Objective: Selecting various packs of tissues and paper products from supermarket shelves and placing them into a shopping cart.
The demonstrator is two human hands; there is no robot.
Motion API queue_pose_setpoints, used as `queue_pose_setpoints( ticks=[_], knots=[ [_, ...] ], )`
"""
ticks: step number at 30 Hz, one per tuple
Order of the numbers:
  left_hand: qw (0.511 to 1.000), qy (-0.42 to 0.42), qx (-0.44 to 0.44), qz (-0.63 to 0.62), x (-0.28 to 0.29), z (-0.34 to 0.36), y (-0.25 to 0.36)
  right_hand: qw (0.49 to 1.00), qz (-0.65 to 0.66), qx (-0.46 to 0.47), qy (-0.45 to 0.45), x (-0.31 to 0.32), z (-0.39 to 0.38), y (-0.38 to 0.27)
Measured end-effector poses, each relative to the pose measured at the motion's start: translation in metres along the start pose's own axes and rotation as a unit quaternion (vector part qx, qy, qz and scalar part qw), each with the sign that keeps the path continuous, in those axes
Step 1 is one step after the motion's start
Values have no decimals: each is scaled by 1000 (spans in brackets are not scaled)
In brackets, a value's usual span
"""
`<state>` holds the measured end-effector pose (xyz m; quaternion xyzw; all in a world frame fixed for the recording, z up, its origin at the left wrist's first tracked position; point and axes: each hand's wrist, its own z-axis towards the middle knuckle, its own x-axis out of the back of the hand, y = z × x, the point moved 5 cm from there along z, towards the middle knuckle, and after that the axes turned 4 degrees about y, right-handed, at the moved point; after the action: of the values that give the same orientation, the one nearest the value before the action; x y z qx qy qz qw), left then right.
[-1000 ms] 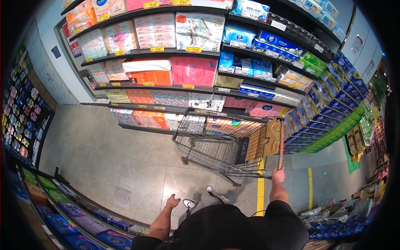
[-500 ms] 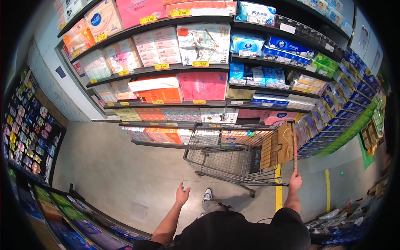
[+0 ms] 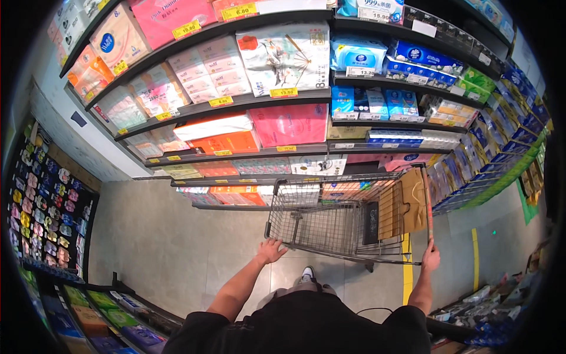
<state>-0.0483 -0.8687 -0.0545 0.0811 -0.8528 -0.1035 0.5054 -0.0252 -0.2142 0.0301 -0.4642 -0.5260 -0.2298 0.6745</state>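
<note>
A grey wire shopping cart [image 3: 330, 227] stands lengthwise in front of me, its handle end to the right. Around the near end of the reddish handle bar my right hand [image 3: 431, 257] is closed. My left hand [image 3: 271, 251] is open, fingers spread, by the cart's near front corner; whether it touches the frame I cannot tell. A brown cardboard piece [image 3: 414, 200] stands upright inside the handle end, beside a small dark panel [image 3: 370, 223]. Otherwise the wire basket shows bare mesh.
Behind the cart rise shelves of packed tissues, including a pink pack [image 3: 289, 125] and a white pack [image 3: 286, 59]. Blue packs [image 3: 471, 162] are stacked at right. A slipper rack [image 3: 50, 206] stands at far left, low shelves [image 3: 112, 312] at near left. Yellow floor lines [image 3: 407, 271] run at right.
My left hand has reached forward and right to the cart's front corner, its fingers spreading. My right hand keeps its hold on the handle. The view has come closer to the shelves.
</note>
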Motion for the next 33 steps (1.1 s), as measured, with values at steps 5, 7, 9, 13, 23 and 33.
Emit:
queue_pose_setpoints(
  ticks=[5,7,9,13,23,33],
  knots=[
    [975,-203,67,-65,-73,-43,-49,1000,4,7,2,-4,-21,-16],
    [969,-206,84,-111,-126,-66,-85,1000,-5,21,4,-14,-26,-13],
    [957,-175,121,-197,-141,-99,-106,999,-16,31,4,-18,-40,-11],
    [947,-91,205,-228,-154,-140,-162,997,-57,53,-28,-18,-79,-23],
    [867,3,274,-417,-137,-177,-255,991,-54,126,-11,-39,-185,-31],
    [734,-49,353,-578,-178,-263,-317,992,-45,119,-22,-41,-295,-81]
  ],
)
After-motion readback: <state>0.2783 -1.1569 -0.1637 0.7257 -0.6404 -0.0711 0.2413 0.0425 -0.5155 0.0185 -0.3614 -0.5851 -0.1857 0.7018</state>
